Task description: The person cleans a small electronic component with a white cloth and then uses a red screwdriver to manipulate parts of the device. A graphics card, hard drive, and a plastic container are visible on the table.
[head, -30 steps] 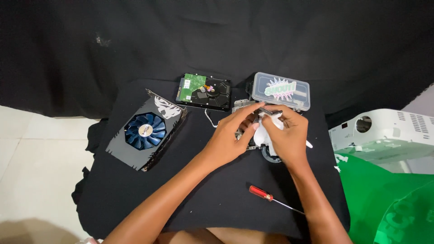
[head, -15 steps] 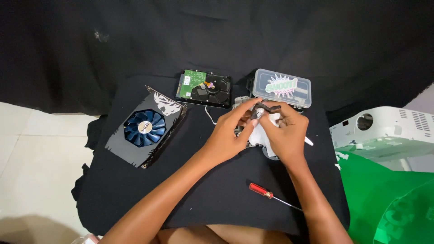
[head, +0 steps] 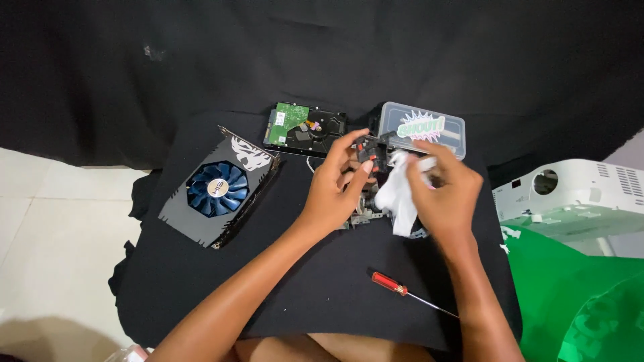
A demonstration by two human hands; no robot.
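1. The left hand [head: 333, 191] pinches a small black part [head: 371, 153] with orange marks between thumb and fingertips, fingers curled around it, above the middle of the black cloth [head: 201, 288].

2. The right hand [head: 446, 191] is half closed on a white cloth [head: 397, 194], bunched against the black part's right side – the two look to be touching, and wiping seems to be the step in hand.

3. How clean the part already is cannot be told; it is too small and half hidden by fingers. By my reading the wiping is under way, not finished, since the cloth is on it.

4. Under the hands lies more grey and black hardware [head: 362, 214], mostly covered, so I cannot tell what it is or whether it has been taken apart further.

5. From the hands, a graphics card [head: 218, 188] with a blue fan lies at nine o'clock, flat and well apart from them.

6. A hard drive [head: 305, 125] with its green circuit board up sits at eleven o'clock, a clear plastic box [head: 422, 127] at one o'clock, near the fingertips.

7. A red-handled screwdriver [head: 402, 291] lies at six o'clock, untouched between the forearms – any screw work appears paused or done.

8. A white projector [head: 577, 198] rests at three o'clock, off the cloth, above a green sheet [head: 577, 295].
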